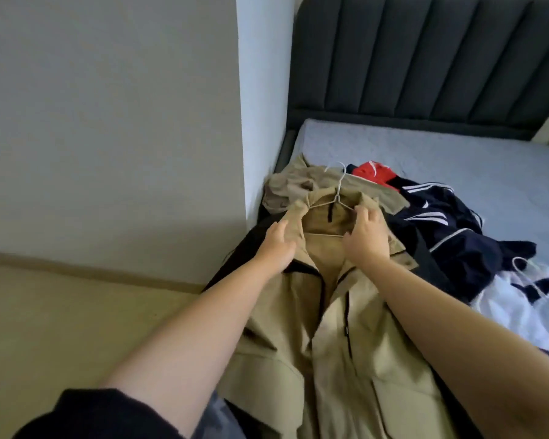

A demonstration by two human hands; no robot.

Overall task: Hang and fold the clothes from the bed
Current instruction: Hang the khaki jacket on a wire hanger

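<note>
**Head view: tan jacket on a hanger at the bed's edge**

The tan jacket (330, 359) lay front-up on the near left corner of the bed (425, 153), with its hem toward the camera. Its black front zip was open at the neck, and flapped pockets showed lower down. A white wire hanger (338, 198) sat inside the collar, its hook pointing toward the padded grey headboard (425, 58). The left hand (278, 245) gripped the jacket's left collar and shoulder cloth. The right hand (366, 239) curled its fingers over the right collar edge. A second tan garment (298, 185) lay bunched just beyond the collar. To the right lay a navy striped track top (441, 223), a red garment (373, 174) and a white garment (514, 312). A black garment (244, 248) showed under the jacket's left side.
</note>
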